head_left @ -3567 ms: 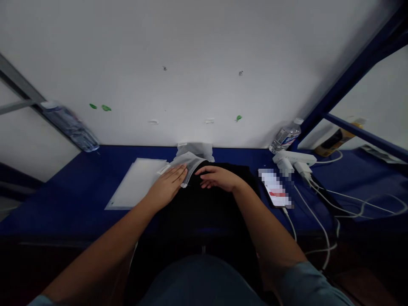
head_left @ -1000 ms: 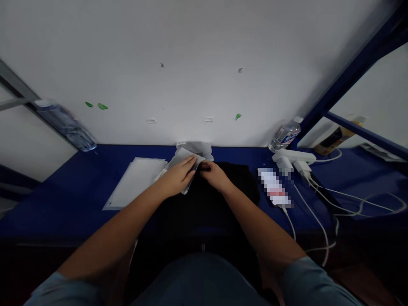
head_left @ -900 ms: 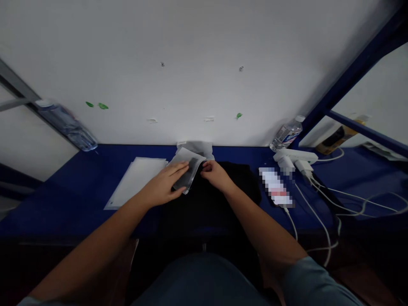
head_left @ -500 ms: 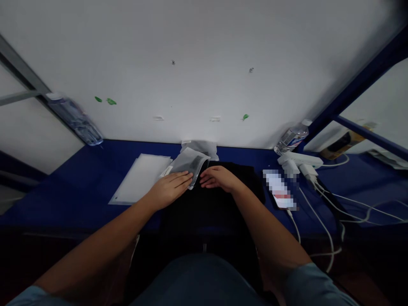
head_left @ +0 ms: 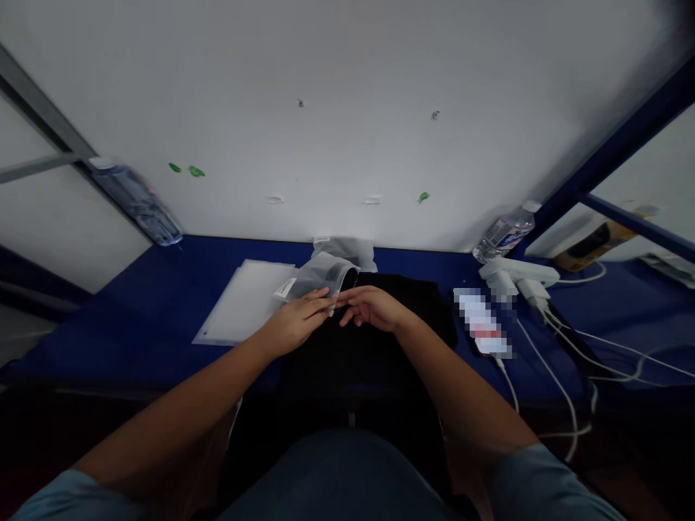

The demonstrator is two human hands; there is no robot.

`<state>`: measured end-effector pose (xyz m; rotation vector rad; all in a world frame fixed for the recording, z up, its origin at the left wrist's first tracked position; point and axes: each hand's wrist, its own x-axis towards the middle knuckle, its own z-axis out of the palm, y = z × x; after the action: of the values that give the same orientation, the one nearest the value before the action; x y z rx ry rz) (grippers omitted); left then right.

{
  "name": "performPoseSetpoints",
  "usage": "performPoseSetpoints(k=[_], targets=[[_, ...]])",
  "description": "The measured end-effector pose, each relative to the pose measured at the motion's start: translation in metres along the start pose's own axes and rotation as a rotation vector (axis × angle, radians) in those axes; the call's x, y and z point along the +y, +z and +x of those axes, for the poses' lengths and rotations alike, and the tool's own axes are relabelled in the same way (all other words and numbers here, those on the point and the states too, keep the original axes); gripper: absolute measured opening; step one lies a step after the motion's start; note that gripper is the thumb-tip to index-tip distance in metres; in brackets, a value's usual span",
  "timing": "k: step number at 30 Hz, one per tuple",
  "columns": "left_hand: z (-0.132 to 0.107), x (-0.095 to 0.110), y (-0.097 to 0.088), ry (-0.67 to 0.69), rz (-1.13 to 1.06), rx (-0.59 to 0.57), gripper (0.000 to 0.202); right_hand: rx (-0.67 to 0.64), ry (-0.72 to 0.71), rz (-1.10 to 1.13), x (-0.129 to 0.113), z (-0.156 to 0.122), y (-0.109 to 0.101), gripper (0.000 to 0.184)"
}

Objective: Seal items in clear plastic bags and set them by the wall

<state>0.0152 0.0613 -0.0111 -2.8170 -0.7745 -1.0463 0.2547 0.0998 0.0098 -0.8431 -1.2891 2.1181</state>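
A frosted plastic zip bag [head_left: 320, 273] lies with its mouth facing right, the rim bowed apart into a rounded gap. My left hand [head_left: 296, 322] holds the bag's near side, fingers laid over the plastic and the thumb out of sight. At the mouth, my right hand [head_left: 377, 307] has one finger reaching across the rim to the left fingertips; its other fingers are loosely bent and apart. Whether that finger is inside the bag I cannot tell. Under both hands is folded black cloth [head_left: 413, 297]. A white tag [head_left: 285, 289] shows at the bag's left edge.
Flat frosted bags [head_left: 239, 300] lie left on the blue table [head_left: 135, 311]. Another frosted bag [head_left: 347, 251] is against the wall. To the right are a phone [head_left: 482, 322], a power strip [head_left: 521, 271] with cables and a bottle [head_left: 504, 231]. Another bottle [head_left: 138, 202] stands left.
My right hand has moved left onto the bag's rim, one finger now stretched out. The bag's mouth has bowed wider. The whole view has shifted slightly.
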Motion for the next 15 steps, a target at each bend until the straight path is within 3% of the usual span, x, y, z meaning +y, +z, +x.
performPoseSetpoints(k=[3, 6, 10, 12, 15], targets=[[0.0, -0.001, 0.003, 0.007, 0.052, 0.043, 0.025, -0.053, -0.001, -0.035, 0.001, 0.0, 0.001, 0.034], [-0.001, 0.0, 0.003, -0.033, 0.049, 0.113, 0.017, 0.089, -0.07, -0.231, -0.001, 0.0, 0.0, 0.026], [0.0, 0.002, -0.002, -0.082, -0.02, 0.189, 0.014, 0.48, -0.376, -0.601, -0.001, -0.001, -0.006, 0.022], [0.003, 0.002, -0.007, -0.11, -0.053, 0.25, 0.014, 0.512, -0.55, -0.766, -0.003, -0.004, -0.007, 0.026], [0.014, 0.003, -0.013, -0.2, -0.106, 0.401, 0.01, 0.439, -0.749, -1.029, -0.013, -0.013, 0.002, 0.036]])
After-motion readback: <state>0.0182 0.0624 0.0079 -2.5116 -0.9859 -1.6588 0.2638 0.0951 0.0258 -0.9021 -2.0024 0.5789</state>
